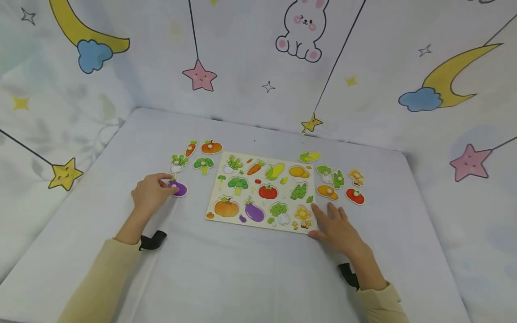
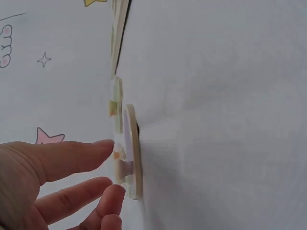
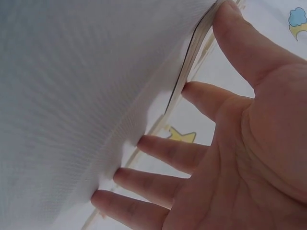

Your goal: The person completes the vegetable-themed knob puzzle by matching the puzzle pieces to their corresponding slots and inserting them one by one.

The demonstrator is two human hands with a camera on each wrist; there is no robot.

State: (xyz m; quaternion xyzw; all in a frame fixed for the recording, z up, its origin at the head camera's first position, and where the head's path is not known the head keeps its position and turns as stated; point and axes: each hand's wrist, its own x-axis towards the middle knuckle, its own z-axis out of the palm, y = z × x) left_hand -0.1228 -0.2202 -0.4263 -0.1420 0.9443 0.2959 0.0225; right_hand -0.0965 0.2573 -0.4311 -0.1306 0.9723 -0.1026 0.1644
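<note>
Where the eggplant piece [image 1: 180, 189] lies: flat on the white table [image 1: 242, 273], left of the puzzle board [image 1: 221, 190], at left fingertips; well apart from right hand.
Left hand [image 1: 150, 193]: thumb and fingers bent toward the piece, gap between thumb and index, knob [image 2: 123, 168] beside that gap. Can't tell if any fingertip touches it.
Right hand [image 1: 340, 231]: fingers spread; thumb at the board's near right corner, index at its right edge, remaining fingertips down on the table.
Left pieces: radish piece [image 1: 177, 163] just beyond the eggplant; carrot piece [image 1: 190, 149], pumpkin piece [image 1: 211, 147] and broccoli piece [image 1: 203, 165] near it.
Right pieces: tomato piece [image 1: 355, 196] and potato piece [image 1: 327, 192] beyond the right fingers.
Hidden: eggplant's left end, partly behind left fingertips in head view.
Cut off: both sleeves [image 1: 102, 280] at the bottom of head view; left hand's lower fingers in left wrist view.
Hard to read: left wrist view has pieces edge-on, blurred, overlapping; board shows only as a thin strip.
</note>
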